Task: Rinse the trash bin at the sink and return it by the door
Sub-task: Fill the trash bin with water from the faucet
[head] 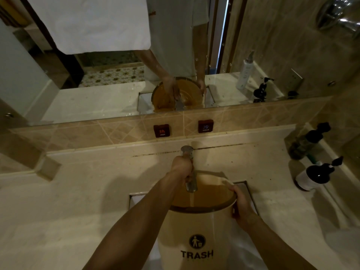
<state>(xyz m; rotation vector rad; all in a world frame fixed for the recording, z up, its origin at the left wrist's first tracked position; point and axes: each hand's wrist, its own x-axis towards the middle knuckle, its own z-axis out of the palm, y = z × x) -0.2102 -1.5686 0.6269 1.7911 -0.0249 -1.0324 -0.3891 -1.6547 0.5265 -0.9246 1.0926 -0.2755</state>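
Observation:
A cream trash bin (pixel 194 227) marked TRASH stands tilted in the sink (pixel 251 193), its open mouth under the chrome faucet (pixel 190 172). A stream of water runs from the spout into the bin's brown inside. My left hand (pixel 181 166) grips the faucet near its base. On the right, my right hand (pixel 240 203) grips the bin's rim.
Red HOT (pixel 161 130) and COLD (pixel 205 126) buttons sit on the tiled backsplash. Two dark pump bottles (pixel 315 174) stand at the right of the beige counter (pixel 78 201). A wide mirror (pixel 97 75) above reflects the bin and both hands.

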